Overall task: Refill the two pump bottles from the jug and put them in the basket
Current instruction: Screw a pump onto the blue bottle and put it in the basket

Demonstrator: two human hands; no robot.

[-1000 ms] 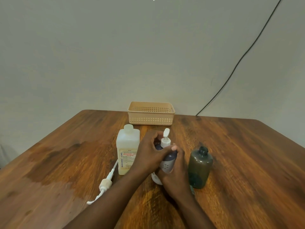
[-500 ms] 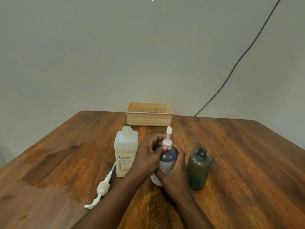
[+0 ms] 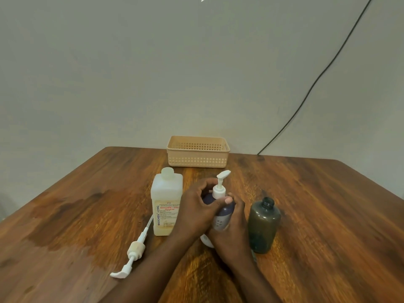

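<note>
So both hands are on the blue bottle [image 3: 223, 212] in the middle of the counter [image 3: 328, 215]. The left hand [image 3: 197, 209] wraps its fingers around the bottle's shoulder with the thumb up by the white pump collar [image 3: 219, 191], so that grip is grasping the bottle near the top. The right hand [image 3: 231, 234] curls around the lower body of the bottle from the near side, also grasping it. The pump's nozzle sticks up above both hands and points to the right and away.

Just right of the right hand stands the dark bottle [image 3: 263, 226], upright, its neck open with no pump on it. Just left of the left hand is the jug [image 3: 167, 203], a pale square one with a printed label and its cap on; the left wrist crosses in front of its lower corner. Further left and nearer the camera, a loose pump [image 3: 135, 250] lies flat on the wood, its tube pointing toward the jug's base.

Beyond the hands, at the far edge of the counter, sits the beige basket [image 3: 197, 159], well apart from everything else.

The counter is dark brown wood grain with a darker blotchy patch off to the left. Behind it is a plain grey-white wall [image 3: 109, 73], with a black cable [image 3: 317, 79] running diagonally down to the counter's far edge.
</note>
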